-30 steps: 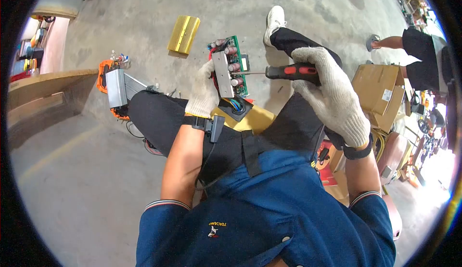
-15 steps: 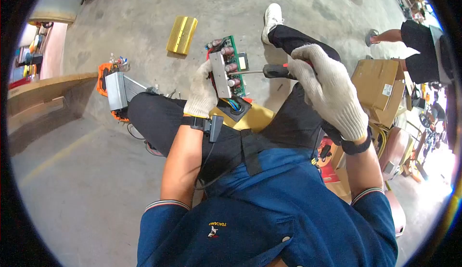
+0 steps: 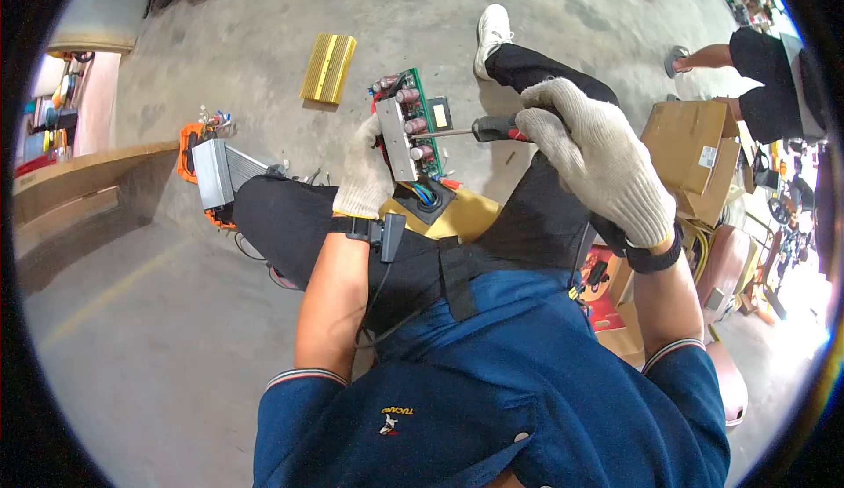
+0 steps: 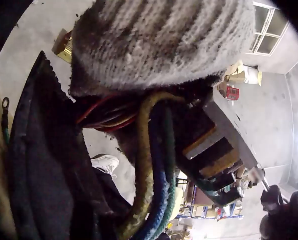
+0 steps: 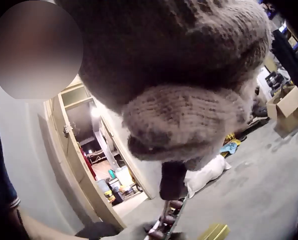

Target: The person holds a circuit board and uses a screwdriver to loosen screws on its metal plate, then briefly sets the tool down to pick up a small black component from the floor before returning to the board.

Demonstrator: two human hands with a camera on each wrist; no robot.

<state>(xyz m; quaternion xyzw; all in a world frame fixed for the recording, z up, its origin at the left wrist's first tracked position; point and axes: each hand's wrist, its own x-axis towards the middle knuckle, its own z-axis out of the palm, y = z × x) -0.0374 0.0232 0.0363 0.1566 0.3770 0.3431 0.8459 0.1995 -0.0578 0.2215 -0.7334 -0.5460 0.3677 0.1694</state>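
Clock positions were taken from the circuit assembly in the head view. The concrete floor (image 3: pixel 167 312) lay beneath the work. A cardboard box (image 3: pixel 681 154) stood well apart at three o'clock, and a silver finned unit (image 3: pixel 212 174) lay near nine o'clock. The gloved right hand (image 3: pixel 607 164), also at three o'clock, gripped a screwdriver (image 3: pixel 494 128) by its handle. The gloved left hand (image 3: pixel 364 170), at about seven o'clock, held the circuit assembly (image 3: pixel 398 141) at its metal plate, off the floor between the person's legs. A gold casing (image 3: pixel 328 69) lay on the floor at ten o'clock. Coloured wires (image 3: pixel 425 194) ran out at five o'clock. The shaft reached in among the components; whether its tip was seated could not be told. The step in hand was judged to be screwdriver work at the assembly. The next move called for firm bracing by the left hand, a straight shaft and clearance from neighbouring components.
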